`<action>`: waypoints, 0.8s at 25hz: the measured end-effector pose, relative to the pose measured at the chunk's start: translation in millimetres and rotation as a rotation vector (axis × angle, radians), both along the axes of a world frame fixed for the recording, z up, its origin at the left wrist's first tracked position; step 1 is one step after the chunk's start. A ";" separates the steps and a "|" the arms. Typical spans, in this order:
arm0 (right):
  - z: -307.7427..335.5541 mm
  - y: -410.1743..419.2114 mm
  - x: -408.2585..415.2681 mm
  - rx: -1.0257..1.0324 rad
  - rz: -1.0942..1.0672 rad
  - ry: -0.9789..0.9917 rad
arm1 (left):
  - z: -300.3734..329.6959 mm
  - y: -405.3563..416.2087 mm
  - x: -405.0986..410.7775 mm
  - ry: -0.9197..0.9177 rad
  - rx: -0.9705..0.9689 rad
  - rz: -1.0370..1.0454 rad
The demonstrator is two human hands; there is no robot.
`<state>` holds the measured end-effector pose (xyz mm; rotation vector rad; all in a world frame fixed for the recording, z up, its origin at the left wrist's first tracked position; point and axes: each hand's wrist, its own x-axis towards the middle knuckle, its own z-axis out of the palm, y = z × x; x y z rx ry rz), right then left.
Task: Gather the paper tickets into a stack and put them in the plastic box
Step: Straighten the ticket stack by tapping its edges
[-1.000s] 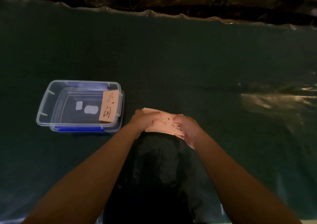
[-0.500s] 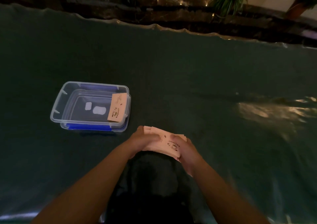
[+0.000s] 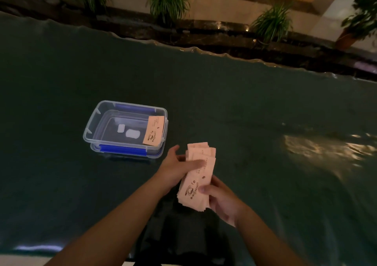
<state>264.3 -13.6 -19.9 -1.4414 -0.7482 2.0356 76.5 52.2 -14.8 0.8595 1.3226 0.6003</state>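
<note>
A stack of pale pink paper tickets (image 3: 199, 176) with a coffee-cup print is held above the dark green table between both hands. My left hand (image 3: 177, 168) grips its left side with fingers across the top. My right hand (image 3: 221, 199) holds the near right end, thumb on the printed face. The far tickets in the stack are fanned slightly apart. To the left stands a clear plastic box (image 3: 91, 131) with blue clips, open, with one ticket (image 3: 154, 130) leaning against its right inner wall.
The table is covered by a dark green sheet (image 3: 244, 102) with a wavy far edge. Behind it run a dark ledge and several potted plants (image 3: 168, 0). A bright glare patch (image 3: 318, 145) lies on the cover at right.
The stack has turned from lying crosswise to pointing away from me and has lifted a little. The camera view has tilted up, showing more of the plants.
</note>
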 end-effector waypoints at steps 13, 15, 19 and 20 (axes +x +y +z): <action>-9.1 15.4 -11.2 0.465 0.162 -0.400 | -9.8 -13.9 -31.9 0.047 0.262 -0.406; -11.2 20.9 -16.6 0.513 0.181 -0.446 | -14.2 -13.6 -31.9 0.103 0.350 -0.392; -22.3 28.9 -29.1 0.527 0.192 -0.529 | -31.6 -13.6 -26.2 0.120 0.392 -0.341; -25.7 28.5 -30.2 0.512 0.206 -0.531 | -38.0 -14.6 -25.0 0.116 0.380 -0.345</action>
